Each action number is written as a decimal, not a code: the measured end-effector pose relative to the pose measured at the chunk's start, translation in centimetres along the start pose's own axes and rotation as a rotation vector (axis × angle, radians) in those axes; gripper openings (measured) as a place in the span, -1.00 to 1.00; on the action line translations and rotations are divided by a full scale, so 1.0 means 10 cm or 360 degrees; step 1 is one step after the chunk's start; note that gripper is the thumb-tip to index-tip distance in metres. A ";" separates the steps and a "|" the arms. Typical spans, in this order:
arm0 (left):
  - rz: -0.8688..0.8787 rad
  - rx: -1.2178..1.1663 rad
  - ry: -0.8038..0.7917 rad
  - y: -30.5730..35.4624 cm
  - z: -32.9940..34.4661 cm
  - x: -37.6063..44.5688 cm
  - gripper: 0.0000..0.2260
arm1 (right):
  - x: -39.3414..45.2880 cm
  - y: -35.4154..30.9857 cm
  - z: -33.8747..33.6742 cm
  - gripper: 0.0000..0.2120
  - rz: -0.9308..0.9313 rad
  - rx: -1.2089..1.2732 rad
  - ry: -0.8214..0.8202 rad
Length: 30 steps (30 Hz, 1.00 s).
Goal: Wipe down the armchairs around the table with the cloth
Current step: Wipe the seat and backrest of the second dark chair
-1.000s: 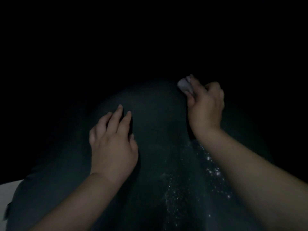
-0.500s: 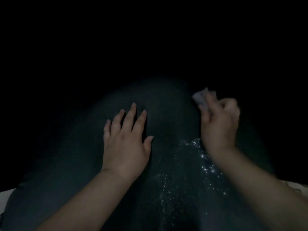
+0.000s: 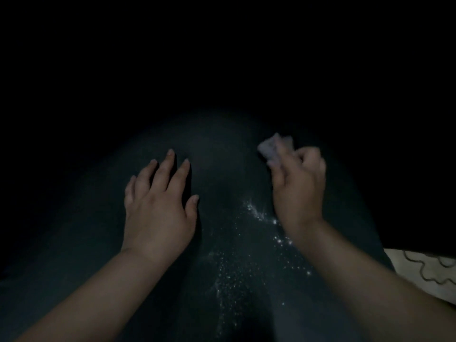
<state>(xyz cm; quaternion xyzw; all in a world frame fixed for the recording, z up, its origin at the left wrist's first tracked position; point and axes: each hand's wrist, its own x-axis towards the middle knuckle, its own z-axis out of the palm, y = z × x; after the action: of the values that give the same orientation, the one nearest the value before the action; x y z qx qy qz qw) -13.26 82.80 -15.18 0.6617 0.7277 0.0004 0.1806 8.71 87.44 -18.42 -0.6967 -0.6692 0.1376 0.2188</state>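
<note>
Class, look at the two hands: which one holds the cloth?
The right hand: its fingers curl round the pale cloth. The left hand lies flat, fingers spread, on the dark armchair.

Left hand (image 3: 158,208) is lying flat on the armchair (image 3: 74,243), fingers spread. Right hand (image 3: 299,186) is sitting to its right on the same surface, gripping the cloth (image 3: 270,146) at its far end. Specks (image 3: 259,215) are lying between the hands. Patterned fabric (image 3: 424,270) is showing at the right edge.

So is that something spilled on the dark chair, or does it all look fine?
Yes: pale specks are scattered over the dark armchair, from beside the right hand, which grips the cloth, down toward the camera. Crumbs, dust or droplets; too dim to tell.
</note>
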 end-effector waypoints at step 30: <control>0.0084 -0.0125 -0.0003 -0.03 0.03 -0.22 -0.52 | -0.49 0.54 -0.28 -0.51 0.0166 -0.0023 0.0060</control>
<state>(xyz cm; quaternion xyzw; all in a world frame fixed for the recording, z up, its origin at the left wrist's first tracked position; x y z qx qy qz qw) -13.32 80.60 -14.93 0.6731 0.7092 0.0329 0.2071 14.41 82.18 -19.11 -0.7346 -0.6288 0.1308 0.2188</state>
